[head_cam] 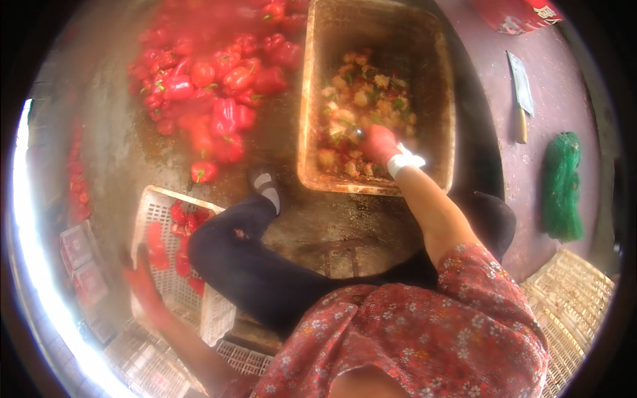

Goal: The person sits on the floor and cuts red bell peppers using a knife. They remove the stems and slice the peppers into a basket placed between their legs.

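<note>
My right hand [380, 144], in a reddish glove with a white band at the wrist, reaches down into a deep yellowish plastic crate [302, 119]. It is curled around a small dark tool with a shiny spot [360, 132]; most of the tool is hidden. Pepper cores and seed clumps [356, 94] cover the bottom of that crate. To the left, my gloved left hand [142, 281] is blurred at the side of a white perforated crate [144, 209], fingers apart. Beside its fingertips is a blurred red pepper piece [158, 246]. More red peppers [184, 219] lie inside this crate.
A heap of red bell peppers [224, 74] spreads over the wet floor ahead. On the purplish surface at right lie a cleaver [521, 89] and a green mesh bundle [563, 186]. Woven-looking plastic crates [567, 298] stand lower right. My bent leg [249, 258] separates the two crates.
</note>
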{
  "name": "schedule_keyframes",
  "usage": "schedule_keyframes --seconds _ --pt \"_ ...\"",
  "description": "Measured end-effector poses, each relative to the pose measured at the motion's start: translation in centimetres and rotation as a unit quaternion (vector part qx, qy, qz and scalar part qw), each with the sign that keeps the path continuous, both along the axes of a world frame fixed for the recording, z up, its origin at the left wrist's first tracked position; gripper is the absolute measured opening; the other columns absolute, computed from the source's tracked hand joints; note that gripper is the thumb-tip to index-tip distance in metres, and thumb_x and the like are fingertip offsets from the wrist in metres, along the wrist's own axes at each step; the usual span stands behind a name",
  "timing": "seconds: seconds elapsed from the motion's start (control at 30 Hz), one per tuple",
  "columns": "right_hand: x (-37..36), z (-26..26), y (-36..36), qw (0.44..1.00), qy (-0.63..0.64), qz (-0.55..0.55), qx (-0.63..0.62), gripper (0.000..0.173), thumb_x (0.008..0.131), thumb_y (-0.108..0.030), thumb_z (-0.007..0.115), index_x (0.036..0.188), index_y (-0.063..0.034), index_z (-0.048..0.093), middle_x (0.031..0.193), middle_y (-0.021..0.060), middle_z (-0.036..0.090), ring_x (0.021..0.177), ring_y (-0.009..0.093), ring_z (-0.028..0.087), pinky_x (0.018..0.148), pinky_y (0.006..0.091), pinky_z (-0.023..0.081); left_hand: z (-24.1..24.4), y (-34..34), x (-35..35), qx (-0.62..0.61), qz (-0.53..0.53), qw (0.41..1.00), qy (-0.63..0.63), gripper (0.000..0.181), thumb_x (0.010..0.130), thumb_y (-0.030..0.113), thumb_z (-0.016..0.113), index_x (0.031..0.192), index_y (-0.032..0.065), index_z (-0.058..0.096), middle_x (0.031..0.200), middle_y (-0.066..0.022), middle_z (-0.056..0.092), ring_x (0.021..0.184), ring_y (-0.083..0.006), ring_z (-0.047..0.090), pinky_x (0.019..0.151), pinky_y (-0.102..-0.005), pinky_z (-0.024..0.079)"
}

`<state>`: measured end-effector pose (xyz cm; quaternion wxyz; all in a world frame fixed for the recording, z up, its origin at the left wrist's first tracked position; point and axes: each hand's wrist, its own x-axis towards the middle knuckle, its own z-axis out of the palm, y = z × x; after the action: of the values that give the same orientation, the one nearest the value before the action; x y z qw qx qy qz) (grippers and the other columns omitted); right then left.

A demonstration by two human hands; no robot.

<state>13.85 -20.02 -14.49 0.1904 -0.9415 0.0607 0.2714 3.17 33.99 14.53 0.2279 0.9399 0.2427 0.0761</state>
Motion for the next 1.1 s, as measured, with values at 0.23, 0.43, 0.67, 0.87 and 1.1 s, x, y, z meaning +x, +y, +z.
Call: schedule_keyframes --seconds 0.23,0.43,0.67,0.87,1.1 --pt "-1.1 8.3 -1.1 0.819 -0.017 -0.427 0.383 0.023 0.085 -0.019 0.068 0.1 -0.0017 0.066 0.078 0.0087 0.068 0.059 0.016 0.062 0.05 0.0302 0.05 -2.1 -23.4 6.3 -0.268 -0.062 0.961 -0.021 0.028 0.091 0.014 0.062 0.117 0.0034 0.064 0.102 -0.0094 0.067 0.095 -0.0156 0.063 0.082 -0.0301 0.051" --pt "-2.9 14.2 3.2 0.794 -0.048 -0.413 0.443 0.022 0.089 -0.026 0.064 0.085 -0.0039 0.067 0.064 0.0062 0.063 0.05 0.014 0.056 0.045 0.0289 0.043 -8.8 -34.8 7.4 -0.282 -0.294 0.91 0.083 0.03 0.089 0.025 0.066 0.109 0.0034 0.06 0.077 -0.0112 0.063 0.066 -0.0245 0.063 0.061 -0.0411 0.052" --pt "-7.0 16.2 3.4 0.834 -0.119 -0.431 0.322 0.034 0.088 -0.028 0.065 0.103 0.0015 0.068 0.086 0.0059 0.068 0.076 0.015 0.062 0.068 0.0288 0.049 -14.6 -39.2 4.9 0.234 -0.421 0.876 -0.032 0.021 0.086 0.019 0.061 0.1 0.0127 0.075 0.104 -0.0068 0.068 0.099 -0.0252 0.06 0.072 -0.0387 0.051" --pt "-9.2 15.7 2.1 0.775 -0.14 -0.421 0.449 0.021 0.085 -0.023 0.07 0.088 -0.0027 0.068 0.08 0.0069 0.068 0.07 0.016 0.065 0.062 0.0283 0.049 -15.6 -38.5 4.5 -0.094 -0.409 0.907 -0.036 0.037 0.089 0.02 0.058 0.12 -0.0009 0.058 0.11 -0.0237 0.063 0.099 -0.0348 0.061 0.081 -0.0406 0.051" --pt "-9.3 18.6 1.7 0.825 -0.135 -0.422 0.352 0.027 0.083 -0.024 0.069 0.1 -0.0037 0.067 0.072 0.0069 0.065 0.065 0.015 0.059 0.058 0.0329 0.048 -13.4 -33.7 4.8 -0.795 -0.125 0.581 0.124 0.03 0.092 0.024 0.065 0.119 0.0118 0.061 0.071 0.0018 0.057 0.053 -0.0074 0.052 0.047 -0.0217 0.041"
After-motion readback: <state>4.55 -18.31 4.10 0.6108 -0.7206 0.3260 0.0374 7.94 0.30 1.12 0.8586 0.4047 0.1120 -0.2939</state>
